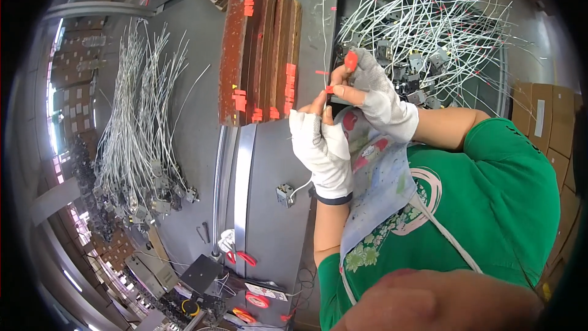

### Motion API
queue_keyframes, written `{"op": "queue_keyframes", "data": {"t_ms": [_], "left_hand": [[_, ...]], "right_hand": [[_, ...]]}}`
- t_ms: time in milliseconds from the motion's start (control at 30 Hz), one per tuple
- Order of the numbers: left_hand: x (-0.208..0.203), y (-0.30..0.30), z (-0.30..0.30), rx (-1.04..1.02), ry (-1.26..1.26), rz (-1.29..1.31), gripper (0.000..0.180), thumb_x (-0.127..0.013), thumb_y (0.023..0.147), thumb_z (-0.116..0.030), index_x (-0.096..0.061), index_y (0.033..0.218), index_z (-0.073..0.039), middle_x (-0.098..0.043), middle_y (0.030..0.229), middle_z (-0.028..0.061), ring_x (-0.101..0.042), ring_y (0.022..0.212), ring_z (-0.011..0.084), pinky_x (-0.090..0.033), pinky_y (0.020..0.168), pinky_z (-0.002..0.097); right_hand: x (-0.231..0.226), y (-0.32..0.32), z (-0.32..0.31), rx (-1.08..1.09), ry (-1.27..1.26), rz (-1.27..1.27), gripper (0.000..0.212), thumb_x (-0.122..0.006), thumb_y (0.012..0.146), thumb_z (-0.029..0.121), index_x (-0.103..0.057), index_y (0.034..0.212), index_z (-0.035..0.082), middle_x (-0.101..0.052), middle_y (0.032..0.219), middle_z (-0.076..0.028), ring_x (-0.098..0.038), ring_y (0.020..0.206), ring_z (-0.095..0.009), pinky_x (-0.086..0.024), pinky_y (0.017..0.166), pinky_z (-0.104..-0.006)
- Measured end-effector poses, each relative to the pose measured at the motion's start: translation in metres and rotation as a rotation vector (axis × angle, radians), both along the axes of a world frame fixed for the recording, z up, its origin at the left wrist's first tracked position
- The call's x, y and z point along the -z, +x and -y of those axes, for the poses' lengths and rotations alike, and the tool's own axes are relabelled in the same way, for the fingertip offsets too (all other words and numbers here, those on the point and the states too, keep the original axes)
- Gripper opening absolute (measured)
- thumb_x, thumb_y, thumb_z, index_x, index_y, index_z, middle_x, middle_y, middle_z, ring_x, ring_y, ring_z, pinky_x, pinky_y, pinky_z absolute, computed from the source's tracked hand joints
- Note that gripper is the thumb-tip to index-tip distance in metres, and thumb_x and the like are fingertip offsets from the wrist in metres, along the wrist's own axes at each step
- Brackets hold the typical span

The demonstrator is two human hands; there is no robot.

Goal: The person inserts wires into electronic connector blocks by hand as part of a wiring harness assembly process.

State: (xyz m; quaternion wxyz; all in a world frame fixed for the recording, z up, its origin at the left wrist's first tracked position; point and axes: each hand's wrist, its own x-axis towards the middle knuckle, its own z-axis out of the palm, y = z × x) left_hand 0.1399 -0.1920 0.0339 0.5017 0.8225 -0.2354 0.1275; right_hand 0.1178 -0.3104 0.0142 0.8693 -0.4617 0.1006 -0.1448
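Red sleeve [329, 89] is being pinched on a thin white wire [324, 30] — left hand [323, 147] and right hand [375, 95] are both gripping it.

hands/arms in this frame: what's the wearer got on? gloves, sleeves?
Both hands wear white fingerless fabric gloves with grey dotted grip patches: the left hand glove ends in a dark cuff band, the right hand glove in a plain white cuff. Fingers poke out bare. Forearms are uncovered; green short sleeves sit at the upper arms.
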Motion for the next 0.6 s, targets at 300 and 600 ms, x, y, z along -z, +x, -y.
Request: {"op": "queue_keyframes", "data": {"t_ms": [300,600], "left_hand": [[-0.011,-0.010,-0.008,-0.071,-0.030,0.117,0.024,-0.056,0.077,0.002,-0.062,0.100,-0.001,-0.057,0.078,0.0094,-0.052,0.072,0.0223,-0.042,0.068,0.0318],[-0.037,-0.021,-0.019,-0.018,-0.123,0.063,0.017,-0.064,0.072,0.003,-0.066,0.089,-0.002,-0.057,0.069,0.0073,-0.053,0.061,0.0191,-0.042,0.057,0.0278]], "right_hand": [[-0.024,-0.007,-0.008,0.028,0.025,0.151,0.043,-0.065,0.073,-0.003,-0.037,0.103,0.007,-0.048,0.094,-0.003,-0.048,0.086,-0.011,-0.041,0.079,-0.0262],[-0.035,-0.007,-0.005,-0.140,0.183,0.259,0.043,-0.058,0.075,-0.013,-0.034,0.100,0.013,-0.041,0.091,-0.004,-0.057,0.089,-0.019,-0.049,0.084,-0.0382]]}}
